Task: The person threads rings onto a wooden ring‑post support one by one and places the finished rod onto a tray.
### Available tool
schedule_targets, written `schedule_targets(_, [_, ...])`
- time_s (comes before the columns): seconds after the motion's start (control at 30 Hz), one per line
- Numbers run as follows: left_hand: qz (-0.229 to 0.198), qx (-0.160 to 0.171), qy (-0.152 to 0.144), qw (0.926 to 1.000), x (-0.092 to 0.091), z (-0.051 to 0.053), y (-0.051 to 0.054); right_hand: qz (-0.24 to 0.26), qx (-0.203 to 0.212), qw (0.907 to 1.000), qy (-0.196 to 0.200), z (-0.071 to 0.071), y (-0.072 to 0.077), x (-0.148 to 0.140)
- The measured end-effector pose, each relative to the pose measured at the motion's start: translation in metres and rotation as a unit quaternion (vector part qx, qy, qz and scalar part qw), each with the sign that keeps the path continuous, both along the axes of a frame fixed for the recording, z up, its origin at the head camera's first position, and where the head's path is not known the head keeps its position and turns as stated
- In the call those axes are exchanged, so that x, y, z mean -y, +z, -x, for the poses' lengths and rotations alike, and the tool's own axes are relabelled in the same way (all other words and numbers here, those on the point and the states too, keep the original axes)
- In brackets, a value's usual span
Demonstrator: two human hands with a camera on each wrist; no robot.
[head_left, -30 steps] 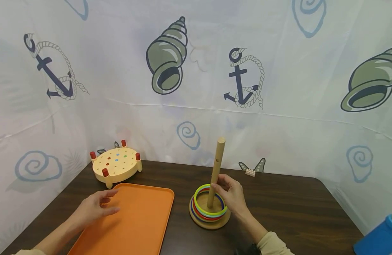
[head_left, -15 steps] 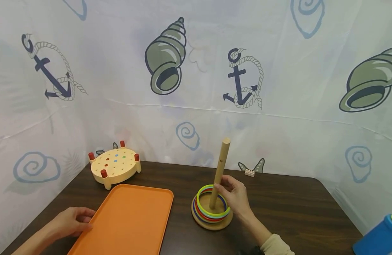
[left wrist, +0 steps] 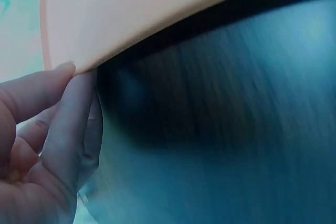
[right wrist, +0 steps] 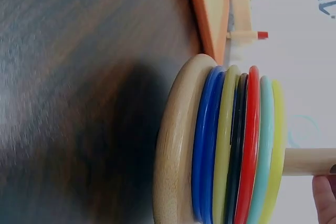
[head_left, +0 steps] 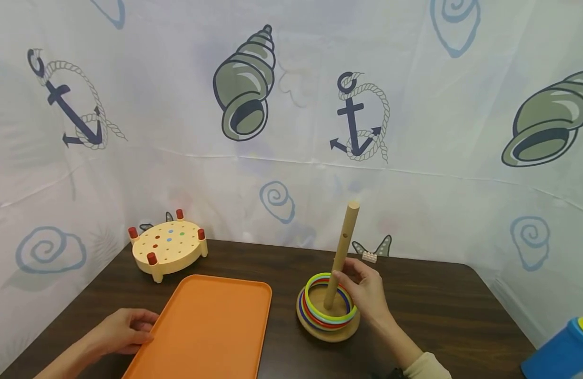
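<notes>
My left hand [head_left: 123, 331] pinches the left edge of an orange tray [head_left: 206, 326]. In the left wrist view, thumb and fingers meet on the edge of the tray [left wrist: 121, 14]. To the tray's right stands a ring-toss stand, a wooden peg [head_left: 344, 234] on a round wooden base [head_left: 336, 337]. My right hand [head_left: 366, 290] holds this peg above the rings, with the thumb on its near side. The right wrist view shows several coloured rings stacked round the peg, the yellow ring [right wrist: 275, 156] outermost; only a fingertip [right wrist: 324, 200] shows there. I cannot tell whether the base touches the table.
A round cream pegboard stool [head_left: 168, 245] with red-tipped legs stands at the back left of the dark wooden table [head_left: 424, 316]. A blue container [head_left: 559, 350] with a yellow lid is at the right edge. A small pink block [head_left: 369, 257] lies near the patterned curtain.
My left hand has gone from above the tray to its left edge and taken hold. Tray and ring stand have both shifted right. The right hand has kept hold of the peg.
</notes>
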State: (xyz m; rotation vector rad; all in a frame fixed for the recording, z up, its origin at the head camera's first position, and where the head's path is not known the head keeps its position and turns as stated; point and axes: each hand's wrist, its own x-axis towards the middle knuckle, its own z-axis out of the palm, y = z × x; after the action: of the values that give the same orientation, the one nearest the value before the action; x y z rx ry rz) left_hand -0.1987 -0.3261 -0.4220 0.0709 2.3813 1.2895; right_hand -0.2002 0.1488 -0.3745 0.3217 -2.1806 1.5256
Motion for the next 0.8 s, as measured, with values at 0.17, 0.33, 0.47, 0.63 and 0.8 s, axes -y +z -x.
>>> schedule_targets(0.17, [0.0, -0.011, 0.015, 0.9998, -0.037, 0.004, 0.003, -0.008, -0.025, 0.9996, -0.005, -0.002, 0.008, -0.013])
schedule_targets(0.33, [-0.009, -0.032, 0.026, 0.9991, -0.08, 0.012, 0.004, -0.009, -0.032, 0.9993, -0.017, -0.004, 0.015, -0.022])
schedule_targets(0.47, [-0.033, -0.052, 0.034, 0.9975, -0.117, 0.019, 0.001, 0.0, -0.018, 0.9995, -0.025, -0.005, 0.019, -0.027])
schedule_targets(0.63, [-0.054, -0.076, 0.065, 0.9935, -0.163, 0.028, -0.002, -0.008, -0.022, 0.9991, -0.034, -0.005, 0.02, -0.033])
schedule_targets(0.8, [-0.078, -0.091, 0.068, 0.9905, -0.201, 0.032, -0.001, -0.007, -0.022, 0.9989, -0.042, -0.006, 0.019, -0.038])
